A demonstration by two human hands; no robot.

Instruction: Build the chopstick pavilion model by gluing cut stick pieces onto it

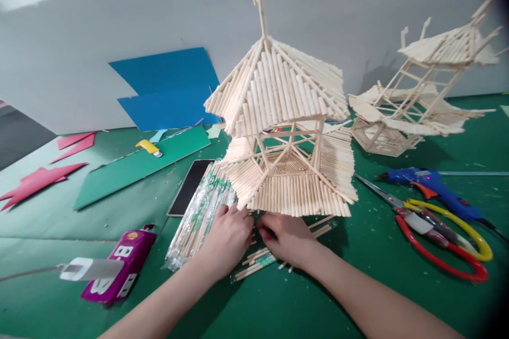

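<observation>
A two-tier pagoda model (284,127) made of pale wooden sticks stands on the green table (278,302). Both hands are at its front lower edge. My left hand (226,238) rests with fingertips touching the lower roof's edge, lying over a plastic-wrapped bundle of sticks (199,214). My right hand (287,237) is curled just under that edge, fingers pinched on loose sticks (258,262) that lie on the table; what exactly it grips is hidden.
A second, partly built stick model (417,100) stands at the back right. A blue glue gun (433,185) and red-and-yellow scissors (441,233) lie at the right. A phone (191,186), a purple power strip (119,267), a yellow cutter (149,147) and coloured card sheets (167,87) lie at the left.
</observation>
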